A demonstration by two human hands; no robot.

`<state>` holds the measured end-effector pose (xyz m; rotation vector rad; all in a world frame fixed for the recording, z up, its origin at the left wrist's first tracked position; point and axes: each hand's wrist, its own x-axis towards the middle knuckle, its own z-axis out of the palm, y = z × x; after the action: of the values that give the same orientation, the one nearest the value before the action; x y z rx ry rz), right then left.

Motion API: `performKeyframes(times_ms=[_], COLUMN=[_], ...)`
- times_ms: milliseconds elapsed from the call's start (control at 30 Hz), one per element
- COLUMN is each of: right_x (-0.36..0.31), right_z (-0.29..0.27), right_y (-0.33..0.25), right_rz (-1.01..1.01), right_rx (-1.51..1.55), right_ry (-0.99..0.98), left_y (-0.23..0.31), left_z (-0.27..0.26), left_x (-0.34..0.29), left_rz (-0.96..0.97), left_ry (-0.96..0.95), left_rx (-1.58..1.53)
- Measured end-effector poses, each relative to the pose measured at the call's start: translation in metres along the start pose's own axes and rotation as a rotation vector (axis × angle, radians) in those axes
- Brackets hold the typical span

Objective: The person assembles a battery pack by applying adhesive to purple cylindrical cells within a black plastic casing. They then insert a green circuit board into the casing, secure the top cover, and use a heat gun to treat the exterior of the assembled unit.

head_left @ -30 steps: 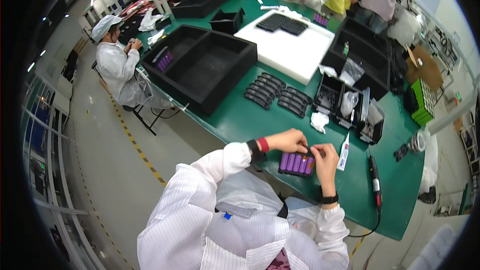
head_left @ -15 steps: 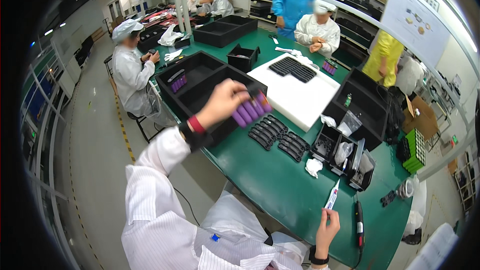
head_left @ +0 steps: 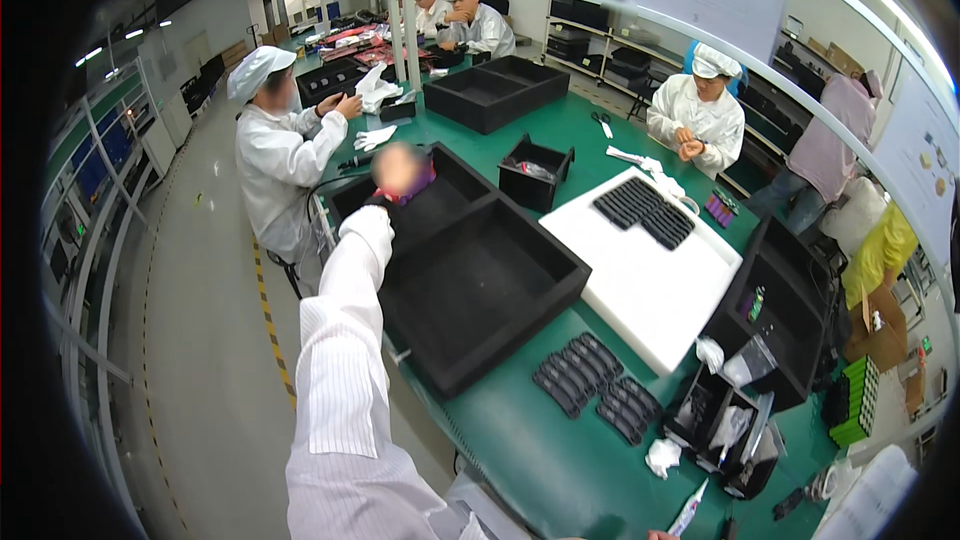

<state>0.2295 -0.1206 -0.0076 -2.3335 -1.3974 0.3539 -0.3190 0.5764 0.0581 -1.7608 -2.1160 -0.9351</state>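
Stretched out to the far left, my left hand [head_left: 399, 170] is smeared by motion over the far compartment of a black foam tray [head_left: 487, 325]. Its fingers appear closed round a purple battery pack [head_left: 428, 183], of which only part shows beside the hand. At the bottom edge only the fingertips of my right hand [head_left: 661, 535] are visible. They grip a small white tube [head_left: 689, 508] with a pointed nozzle, held upward at a slant.
Black curved holders [head_left: 580, 373] lie on the green table [head_left: 490, 440]. A white board [head_left: 640, 285] carries more black holders [head_left: 645, 210]. To the right are black parts bins [head_left: 725, 425], crumpled tissue [head_left: 663, 457] and another black tray [head_left: 790, 280]. A co-worker [head_left: 285, 160] sits left; others work beyond.
My left hand has carried the purple battery pack away and left into the black tray. The view has swung left, so my right hand and the tube now sit at the bottom edge.
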Motion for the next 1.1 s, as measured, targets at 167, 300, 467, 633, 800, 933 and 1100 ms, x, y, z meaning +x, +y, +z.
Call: performKeyframes(times_ms=[167, 300, 467, 633, 800, 933, 1100], right_x=[-0.030, 0.016, 0.067, 0.076, 0.057, 0.024, -0.016], right_z=[0.134, 0.061, 0.017, 0.007, -0.003, -0.009, 0.006], right_y=[0.196, 0.044, -0.073, -0.098, -0.097, -0.076, 0.010], right_rz=[-0.391, -0.084, 0.042, 0.049, 0.066, 0.065, 0.070], right_rx=[-0.457, -0.168, 0.024, 0.106, 0.161, 0.190, 0.059], right_ry=[-0.041, -0.194, -0.200, -0.177, -0.110, 0.024, 0.248], left_y=[-0.025, -0.052, -0.042, -0.053, -0.072, -0.059, -0.042], left_z=[0.062, 0.101, 0.126, 0.133, 0.116, 0.070, 0.030], left_x=[0.028, 0.032, 0.026, 0.023, 0.023, 0.026, -0.035], left_rz=[0.013, 0.034, 0.025, 0.074, 0.121, 0.121, 0.244], left_ry=[-0.072, -0.108, -0.153, -0.222, -0.125, 0.038, 0.061], left_rx=[-0.039, -0.034, -0.006, -0.095, -0.087, -0.241, -0.082])
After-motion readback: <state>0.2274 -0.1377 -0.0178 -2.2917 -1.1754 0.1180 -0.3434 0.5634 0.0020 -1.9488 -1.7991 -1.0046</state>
